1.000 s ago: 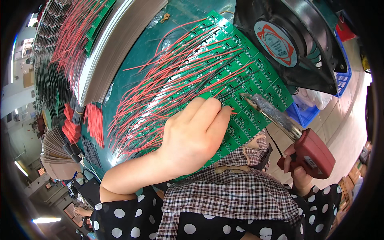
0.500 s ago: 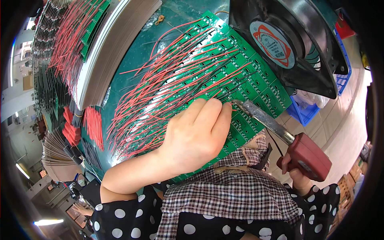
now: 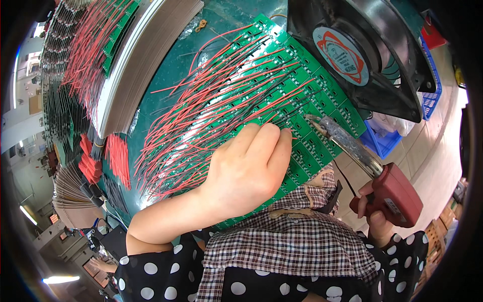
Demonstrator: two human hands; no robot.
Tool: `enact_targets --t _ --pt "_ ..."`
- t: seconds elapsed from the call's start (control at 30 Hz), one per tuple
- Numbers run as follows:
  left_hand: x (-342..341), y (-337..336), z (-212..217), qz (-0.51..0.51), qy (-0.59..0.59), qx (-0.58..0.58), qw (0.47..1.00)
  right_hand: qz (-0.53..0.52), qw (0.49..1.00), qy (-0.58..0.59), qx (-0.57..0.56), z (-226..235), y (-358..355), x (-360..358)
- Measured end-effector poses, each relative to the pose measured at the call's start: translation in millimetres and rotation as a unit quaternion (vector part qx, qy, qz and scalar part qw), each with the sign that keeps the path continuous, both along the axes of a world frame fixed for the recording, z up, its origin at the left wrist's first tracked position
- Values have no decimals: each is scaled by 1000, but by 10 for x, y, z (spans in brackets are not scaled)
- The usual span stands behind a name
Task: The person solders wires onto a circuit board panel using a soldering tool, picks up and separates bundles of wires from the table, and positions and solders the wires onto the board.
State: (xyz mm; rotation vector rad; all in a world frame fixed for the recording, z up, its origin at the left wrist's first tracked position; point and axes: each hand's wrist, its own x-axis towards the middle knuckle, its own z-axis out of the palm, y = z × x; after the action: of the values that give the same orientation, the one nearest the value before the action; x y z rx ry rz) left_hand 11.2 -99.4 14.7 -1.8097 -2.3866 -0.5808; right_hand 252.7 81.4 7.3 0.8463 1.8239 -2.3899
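Green circuit board [image 3: 312,95] bristling with red wires [image 3: 201,131]; left hand [image 3: 246,168] seemingly pinches one, right hand [image 3: 375,214] grips red soldering gun [image 3: 387,189] beside black fan [image 3: 352,55].

Green bench [image 3: 166,85]: wired circuit panel [image 3: 282,75], board stack [image 3: 146,55], fan [image 3: 352,55].

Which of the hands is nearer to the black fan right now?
Right. The right hand grips the red soldering gun low at the table's edge, below the black fan. The left hand rests on the green circuit board, further to the fan's left.
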Motion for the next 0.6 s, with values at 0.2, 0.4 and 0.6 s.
enact_targets --t 0.2,0.4,0.6 --pt "42 0 26 41 -49 5 998 -19 1000 1 -11 12 -21 -49" --pt "-16 -9 66 68 -183 42 980 -22 1000 12 -4 8 -21 -31" --pt "-28 81 56 58 -120 37 990 -27 1000 9 2 16 -25 -71"
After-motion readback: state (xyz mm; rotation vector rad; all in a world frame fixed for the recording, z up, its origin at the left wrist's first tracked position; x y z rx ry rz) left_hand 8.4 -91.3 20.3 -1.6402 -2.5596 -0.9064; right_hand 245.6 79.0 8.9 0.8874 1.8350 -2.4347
